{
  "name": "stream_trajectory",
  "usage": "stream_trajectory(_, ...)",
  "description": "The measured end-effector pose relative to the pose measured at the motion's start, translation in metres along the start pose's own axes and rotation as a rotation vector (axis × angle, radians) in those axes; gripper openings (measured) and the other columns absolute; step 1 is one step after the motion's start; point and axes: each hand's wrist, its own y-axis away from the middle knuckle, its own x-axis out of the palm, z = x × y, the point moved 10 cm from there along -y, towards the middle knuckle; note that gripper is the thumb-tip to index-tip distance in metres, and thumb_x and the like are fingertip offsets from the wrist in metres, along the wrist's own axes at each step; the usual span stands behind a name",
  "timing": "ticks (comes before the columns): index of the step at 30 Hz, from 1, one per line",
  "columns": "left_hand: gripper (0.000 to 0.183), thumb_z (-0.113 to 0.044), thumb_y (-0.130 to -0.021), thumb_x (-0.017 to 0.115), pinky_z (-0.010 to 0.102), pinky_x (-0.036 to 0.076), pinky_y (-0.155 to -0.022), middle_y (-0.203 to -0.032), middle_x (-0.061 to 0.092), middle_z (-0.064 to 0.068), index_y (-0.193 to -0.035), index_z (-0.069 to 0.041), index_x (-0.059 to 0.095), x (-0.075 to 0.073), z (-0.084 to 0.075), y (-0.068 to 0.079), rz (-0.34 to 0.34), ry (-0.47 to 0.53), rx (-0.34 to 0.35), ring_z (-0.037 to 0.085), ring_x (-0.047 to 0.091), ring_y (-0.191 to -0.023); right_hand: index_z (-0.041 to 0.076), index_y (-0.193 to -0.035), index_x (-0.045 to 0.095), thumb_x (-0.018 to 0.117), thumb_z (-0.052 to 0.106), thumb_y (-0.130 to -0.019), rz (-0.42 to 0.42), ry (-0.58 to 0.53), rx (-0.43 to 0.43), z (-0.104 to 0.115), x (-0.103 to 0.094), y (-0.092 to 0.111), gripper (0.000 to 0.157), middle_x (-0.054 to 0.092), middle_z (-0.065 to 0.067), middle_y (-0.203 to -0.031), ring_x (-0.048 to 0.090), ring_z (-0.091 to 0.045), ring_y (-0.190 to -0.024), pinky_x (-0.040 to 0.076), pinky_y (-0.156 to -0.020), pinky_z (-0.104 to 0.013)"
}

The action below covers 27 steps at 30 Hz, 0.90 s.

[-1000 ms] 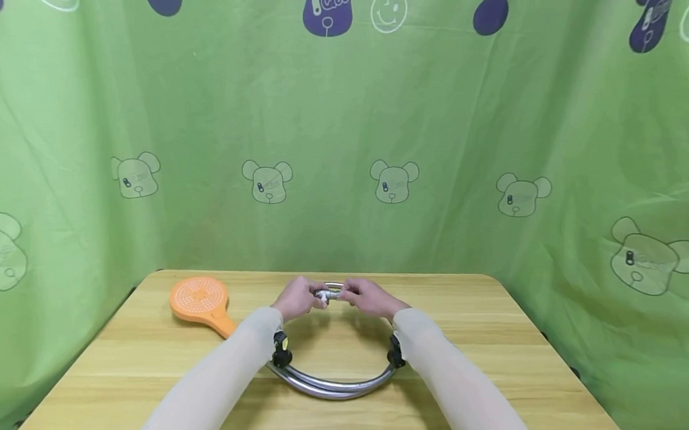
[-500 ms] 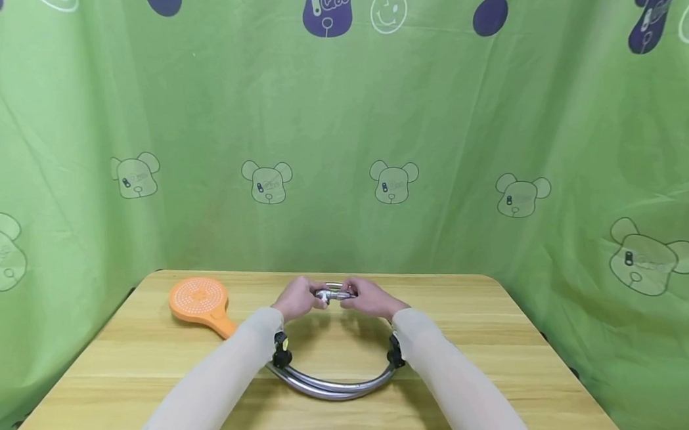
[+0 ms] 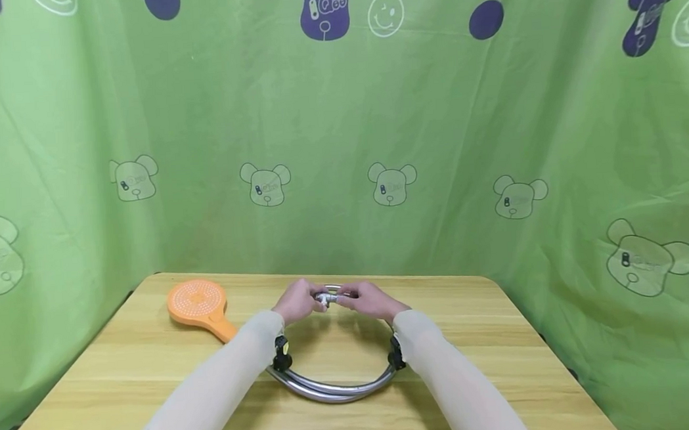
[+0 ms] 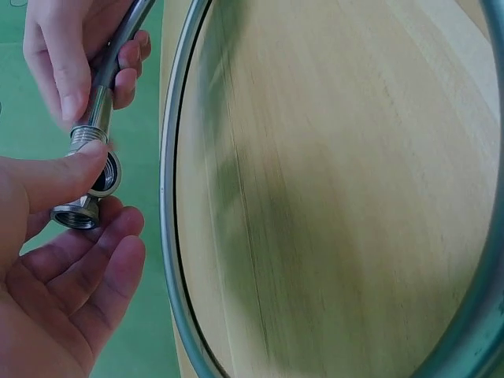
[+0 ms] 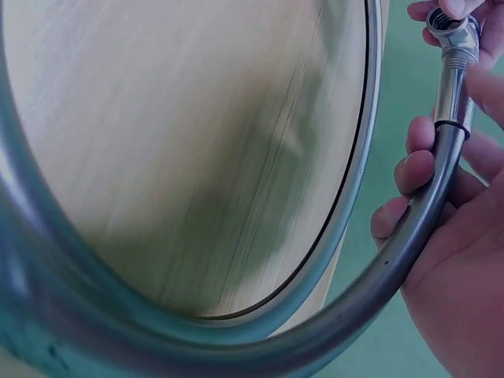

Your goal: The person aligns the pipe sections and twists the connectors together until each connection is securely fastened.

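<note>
My left hand (image 3: 295, 301) pinches a small chrome pipe fitting (image 4: 113, 179) between thumb and fingers. Two round threaded openings of it face the left wrist camera. The metal end sleeve (image 4: 98, 110) of a grey shower hose meets the fitting's threaded neck, in line with it. My right hand (image 3: 372, 300) grips the hose just behind that sleeve, fingers curled round it in the right wrist view. Below the hands, the coiled shower hose (image 3: 332, 394) loops toward me in the head view, partly hidden behind both wrists.
An orange shower head (image 3: 198, 301) lies on the wooden table (image 3: 478, 364) to the left, its handle end hidden behind my left sleeve. A green patterned curtain (image 3: 334, 235) surrounds the table at the back and sides.
My right fingers have shifted on the hose end, first uncovering more of the metal and now covering it again nearer the fitting. The left hand keeps its hold. The head view has shifted slightly.
</note>
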Motion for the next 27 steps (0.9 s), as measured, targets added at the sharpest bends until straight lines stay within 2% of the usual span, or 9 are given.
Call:
stream_trajectory(5, 0.037, -0.006, -0.083, 0.078, 0.031, 0.047, -0.076, -0.094, 0.076, 0.0, -0.12, -0.01, 0.073, -0.0004, -0.0002, 0.0013, -0.001, 0.006, -0.025, 0.015, 0.059, -0.079, 0.011, -0.107, 0.06, 0.071, 0.012, -0.092, -0.022, -0.018, 0.02, -0.0018, -0.0007, 0.0008, 0.018, 0.059, -0.006, -0.091, 0.052, -0.018, -0.079, 0.044, -0.069, -0.031)
stream_trajectory(9, 0.037, -0.007, -0.083, 0.078, 0.032, 0.049, -0.079, -0.094, 0.076, 0.0, -0.12, -0.01, 0.073, -0.0003, -0.0003, 0.0018, -0.002, -0.001, -0.028, 0.015, 0.06, -0.081, 0.009, -0.103, 0.065, 0.067, 0.013, -0.095, -0.013, -0.015, 0.013, 0.0008, -0.0021, 0.0022, 0.009, 0.06, -0.006, -0.089, 0.05, -0.017, -0.077, 0.043, -0.067, -0.03)
stream_trajectory(12, 0.036, -0.006, -0.082, 0.079, 0.033, 0.049, -0.081, -0.095, 0.076, 0.001, -0.117, -0.009, 0.074, 0.0005, -0.001, 0.0017, -0.001, 0.005, -0.019, 0.015, 0.06, -0.083, 0.004, -0.102, 0.07, 0.062, 0.021, -0.1, 0.006, -0.006, 0.016, 0.0004, -0.0018, 0.0026, 0.019, 0.058, -0.004, -0.084, 0.046, -0.014, -0.071, 0.04, -0.062, -0.027)
stream_trajectory(16, 0.035, -0.005, -0.082, 0.078, 0.032, 0.049, -0.077, -0.094, 0.076, 0.002, -0.116, -0.007, 0.074, 0.0032, -0.0003, 0.0008, 0.01, 0.025, -0.009, 0.016, 0.059, -0.08, -0.001, -0.102, 0.071, 0.056, 0.028, -0.103, 0.035, 0.01, 0.018, -0.0009, 0.001, 0.0024, 0.032, 0.055, -0.002, -0.079, 0.042, -0.012, -0.065, 0.037, -0.057, -0.025)
stream_trajectory(21, 0.037, -0.005, -0.082, 0.078, 0.03, 0.049, -0.076, -0.095, 0.076, 0.002, -0.118, -0.008, 0.074, 0.0043, 0.0023, 0.001, 0.013, 0.027, -0.025, 0.015, 0.06, -0.079, 0.004, -0.106, 0.064, 0.067, 0.019, -0.096, 0.02, 0.011, 0.005, 0.001, 0.0022, 0.0023, 0.018, 0.056, -0.004, -0.085, 0.048, -0.015, -0.073, 0.041, -0.063, -0.027)
stream_trajectory(23, 0.039, -0.005, -0.082, 0.078, 0.03, 0.048, -0.076, -0.097, 0.076, 0.003, -0.12, -0.008, 0.073, 0.0044, 0.0026, 0.0013, 0.014, 0.033, -0.035, 0.015, 0.06, -0.079, 0.006, -0.105, 0.061, 0.071, 0.012, -0.092, -0.001, 0.006, 0.01, 0.0008, 0.0005, 0.0027, 0.018, 0.057, -0.006, -0.087, 0.05, -0.017, -0.076, 0.043, -0.067, -0.029)
stream_trajectory(27, 0.038, -0.004, -0.082, 0.077, 0.031, 0.048, -0.075, -0.096, 0.076, 0.003, -0.119, -0.008, 0.073, 0.0045, 0.0026, 0.0013, 0.013, 0.036, -0.033, 0.016, 0.06, -0.079, 0.007, -0.102, 0.061, 0.071, 0.008, -0.091, -0.006, -0.002, 0.011, -0.0001, -0.0011, 0.0034, 0.014, 0.059, -0.006, -0.088, 0.051, -0.018, -0.077, 0.044, -0.067, -0.029)
